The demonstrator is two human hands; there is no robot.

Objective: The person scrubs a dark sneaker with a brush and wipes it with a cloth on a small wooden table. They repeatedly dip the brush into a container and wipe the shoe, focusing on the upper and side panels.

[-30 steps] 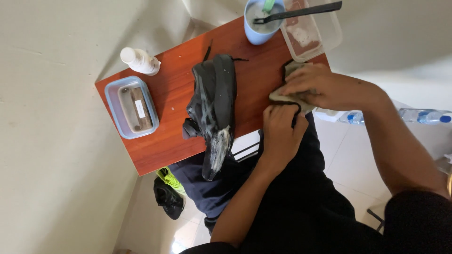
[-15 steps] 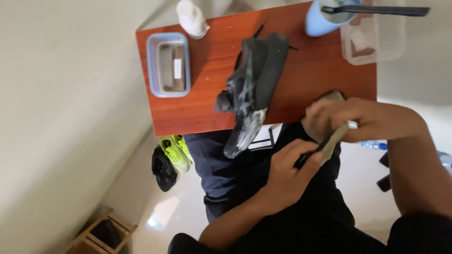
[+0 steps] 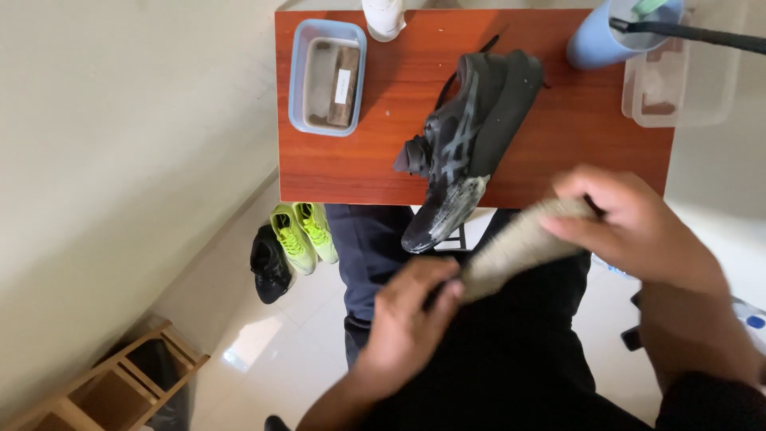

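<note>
Reddish table (image 3: 359,172): black muddy shoe (image 3: 467,136) overhanging its near edge. Rolled grey cloth (image 3: 519,243) above my lap, left hand (image 3: 411,319) and right hand (image 3: 638,231) fingers clenched around opposite ends. Risk: a knock could tip the shoe off.

Dark shoe (image 3: 467,152) on red-brown table (image 3: 359,164); blue tray (image 3: 325,76).

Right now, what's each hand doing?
Left hand: closed on one end of the twisted cloth.
Right hand: closed on its other end.
</note>
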